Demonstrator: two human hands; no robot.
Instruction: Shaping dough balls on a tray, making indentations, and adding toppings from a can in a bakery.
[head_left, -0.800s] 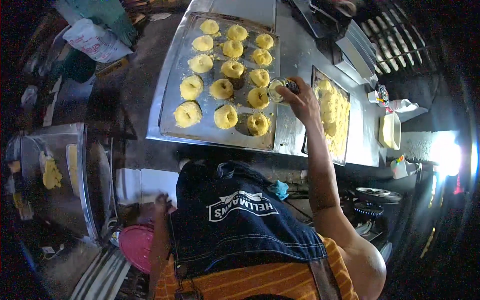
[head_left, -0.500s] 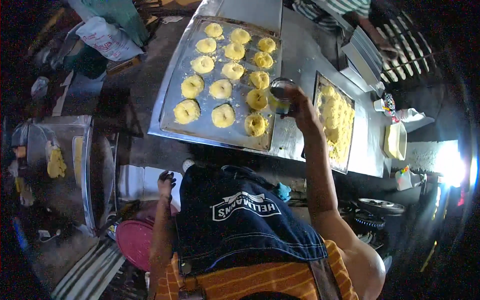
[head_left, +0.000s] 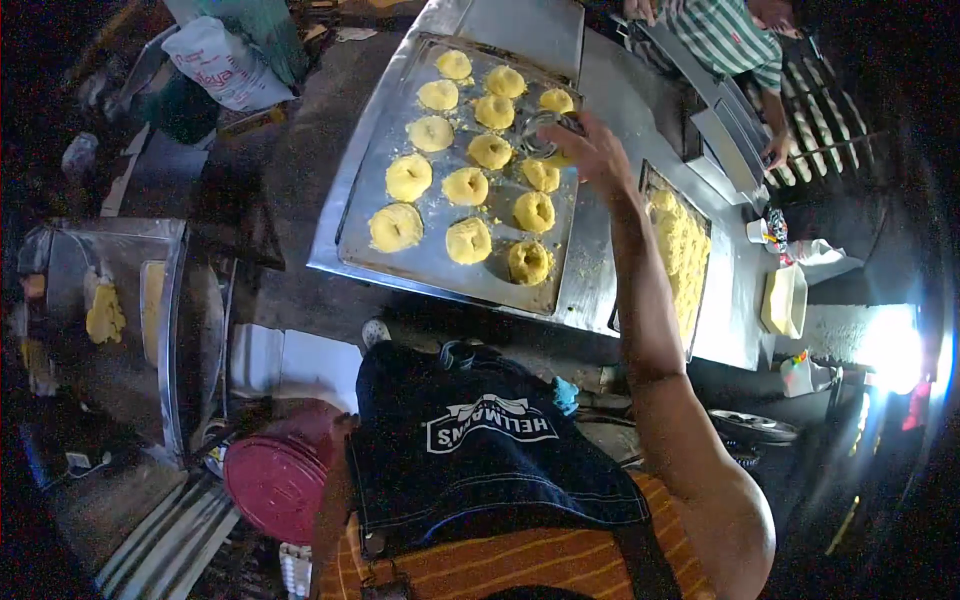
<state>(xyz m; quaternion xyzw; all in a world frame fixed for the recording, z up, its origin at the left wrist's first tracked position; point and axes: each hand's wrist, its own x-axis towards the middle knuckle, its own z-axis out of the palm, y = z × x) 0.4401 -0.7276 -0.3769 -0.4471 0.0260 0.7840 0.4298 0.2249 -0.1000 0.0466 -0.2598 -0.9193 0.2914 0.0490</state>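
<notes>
My right hand (head_left: pixel 592 152) is closed around a small clear glass (head_left: pixel 536 138), tilted over a yellow dough piece in the tray's right-hand column. Whether its rim touches the dough cannot be made out. Several round yellow dough pieces stand in rows on the metal baking tray (head_left: pixel 352 242). Many have a dent in the middle, like the dented dough piece (head_left: pixel 530 262) at the near right corner. Crumbs lie around them. My left forearm (head_left: pixel 334 490) hangs beside the dark apron (head_left: pixel 480 400); the fingers of that hand are hidden.
Right of the tray, a second tray (head_left: pixel 690 262) holds crumbly yellow dough on the steel table (head_left: pixel 735 335). A cream tub (head_left: pixel 785 302) stands beyond it. Another person in a striped shirt (head_left: pixel 725 40) works at the far right. A red lidded bucket (head_left: pixel 275 490) is at lower left.
My right hand has moved forward and left with the glass, from beside the tray to over its right column. My left hand has dropped back toward my body. The other person has come further into view.
</notes>
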